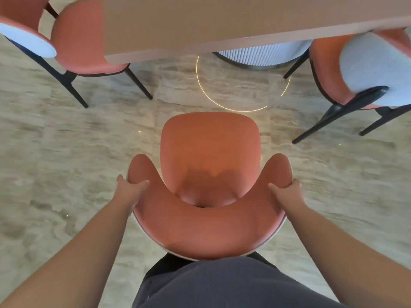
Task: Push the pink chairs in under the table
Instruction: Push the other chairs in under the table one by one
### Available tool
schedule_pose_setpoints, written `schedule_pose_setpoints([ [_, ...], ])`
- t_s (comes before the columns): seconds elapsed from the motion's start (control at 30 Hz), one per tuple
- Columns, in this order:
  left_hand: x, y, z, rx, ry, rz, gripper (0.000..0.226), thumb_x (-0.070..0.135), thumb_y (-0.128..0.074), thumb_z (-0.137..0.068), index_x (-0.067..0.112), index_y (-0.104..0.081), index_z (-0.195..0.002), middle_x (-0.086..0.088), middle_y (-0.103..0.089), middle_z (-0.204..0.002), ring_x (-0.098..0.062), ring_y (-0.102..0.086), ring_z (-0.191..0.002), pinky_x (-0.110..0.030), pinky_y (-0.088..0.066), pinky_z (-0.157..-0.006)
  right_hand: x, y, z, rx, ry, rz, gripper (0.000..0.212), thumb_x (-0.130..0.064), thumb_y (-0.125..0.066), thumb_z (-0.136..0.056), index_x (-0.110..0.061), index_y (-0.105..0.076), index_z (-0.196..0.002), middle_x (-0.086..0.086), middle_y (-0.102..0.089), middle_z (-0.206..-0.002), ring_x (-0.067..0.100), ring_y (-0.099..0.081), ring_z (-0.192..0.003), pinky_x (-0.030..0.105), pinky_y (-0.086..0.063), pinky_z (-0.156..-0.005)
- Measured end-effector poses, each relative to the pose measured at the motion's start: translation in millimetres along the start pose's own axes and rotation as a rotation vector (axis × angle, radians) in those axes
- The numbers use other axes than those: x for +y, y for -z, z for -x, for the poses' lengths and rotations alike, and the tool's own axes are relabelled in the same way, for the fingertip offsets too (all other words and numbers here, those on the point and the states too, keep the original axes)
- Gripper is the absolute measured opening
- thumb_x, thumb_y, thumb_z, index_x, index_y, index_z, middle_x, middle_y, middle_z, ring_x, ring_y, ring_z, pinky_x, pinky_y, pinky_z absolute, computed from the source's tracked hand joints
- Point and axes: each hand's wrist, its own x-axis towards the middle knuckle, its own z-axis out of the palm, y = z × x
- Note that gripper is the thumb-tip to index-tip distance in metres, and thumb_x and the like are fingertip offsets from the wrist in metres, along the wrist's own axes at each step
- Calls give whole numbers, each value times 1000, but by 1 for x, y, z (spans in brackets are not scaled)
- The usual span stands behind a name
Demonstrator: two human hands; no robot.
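A pink chair (210, 152) with a curved backrest stands on the floor directly below me, its seat pointing toward the table (200, 25). A strip of bare floor separates the seat's front edge from the table edge. My left hand (131, 188) grips the left wing of the backrest, thumb on the inner face. My right hand (287, 191) grips the right wing the same way. A second pink chair (82, 41) sits at the upper left with its seat partly under the tabletop. A third pink chair (329, 63), with a white back, stands at the upper right beside the table.
The table's white ribbed pedestal base (264, 55) rises from the floor ahead of the middle chair. Black legs of the side chairs splay out over the beige marbled floor (66, 152) on both sides. My dark trousers fill the bottom of the view.
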Motion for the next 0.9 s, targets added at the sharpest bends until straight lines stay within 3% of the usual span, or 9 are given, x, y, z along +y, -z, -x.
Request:
schedule_pose_setpoints([
  [0.1, -1, -9, -28, 9, 58, -10, 85, 24, -87, -81, 0, -40, -147, -24, -58, -141, -42, -62, -122, -57, -51, -104, 5, -5, -19, 50, -23, -13, 80, -38, -88, -74, -7, -46, -135, 13, -64, -117, 34, -62, -95, 51, -56, -87],
  [0.2, -3, -7, -48, -30, 115, 30, 74, 24, -90, -79, -2, -53, -138, -24, -66, -129, -41, -68, -112, -59, -55, -98, 6, -4, -31, 11, -85, -158, 69, -28, -91, -73, -10, -52, -126, 10, -67, -110, 35, -68, -97, 55, -59, -87],
  [0.3, -6, -2, -64, -163, 227, 135, 67, 27, -89, -81, 2, -57, -135, -22, -71, -121, -40, -72, -102, -55, -61, -80, 3, -1, -36, -46, -142, -278, 57, -14, -90, -74, -12, -52, -117, 9, -67, -100, 30, -70, -88, 42, -59, -70],
  [0.37, -7, -1, -69, -188, 245, 144, 68, 26, -89, -80, 5, -55, -136, -21, -71, -120, -40, -73, -98, -49, -61, -70, 1, -2, -37, -34, -147, -247, 51, -13, -88, -75, -13, -54, -113, 8, -67, -97, 29, -70, -84, 38, -56, -67],
  [0.6, -12, -2, -70, -68, 106, 34, 49, 19, -81, -86, 11, -60, -129, -13, -70, -111, -36, -70, -98, -49, -59, -85, 7, -3, -41, 61, -74, -106, 33, -15, -78, -78, -20, -58, -104, 2, -68, -90, 25, -67, -78, 42, -56, -73],
  [0.8, 27, 4, -73, -77, -16, 3, 27, 16, -76, -88, 16, -62, -111, -9, -70, -102, -27, -69, -87, -42, -56, -79, -28, 9, -46, 86, -9, -71, 29, -17, -75, -77, -23, -58, -100, 3, -69, -90, 30, -68, -82, 48, -59, -79],
  [0.9, 57, 8, -77, -92, -53, -2, 31, 14, -75, -90, 11, -63, -119, -9, -68, -101, -27, -68, -86, -40, -55, -80, -55, 17, -48, 96, 3, -58, 27, -17, -75, -77, -23, -57, -95, 5, -68, -88, 32, -68, -82, 49, -60, -78],
])
